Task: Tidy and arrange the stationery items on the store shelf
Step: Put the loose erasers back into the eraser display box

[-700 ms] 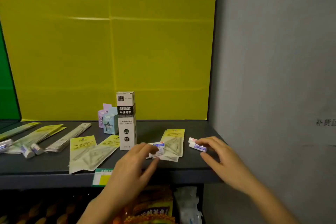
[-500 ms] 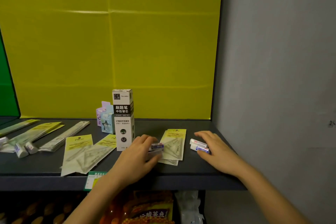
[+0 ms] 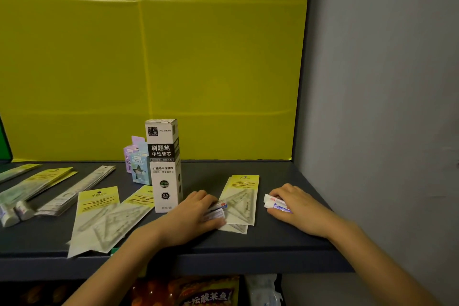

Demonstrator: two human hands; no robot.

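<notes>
On the dark shelf (image 3: 273, 243) my left hand (image 3: 191, 216) grips two small white erasers (image 3: 217, 210) lying on the left edge of a yellow-topped ruler packet (image 3: 242, 202). My right hand (image 3: 295, 206) is closed over two more small white erasers (image 3: 275, 202) near the right wall. A tall white refill box (image 3: 164, 164) stands upright just left of my left hand. Behind it stand small purple and blue boxes (image 3: 137, 164). More yellow-topped packets (image 3: 106, 213) lie flat to the left.
Long ruler packets (image 3: 74, 186) and a few erasers (image 3: 15, 213) lie at the far left. A grey wall (image 3: 372, 107) bounds the shelf on the right and a yellow panel (image 3: 173, 57) closes the back. Snack bags (image 3: 198, 293) fill the level below.
Both hands have settled lower onto their erasers. My left fingers have closed on the pair by the packet, and my right hand has covered the pair near the wall.
</notes>
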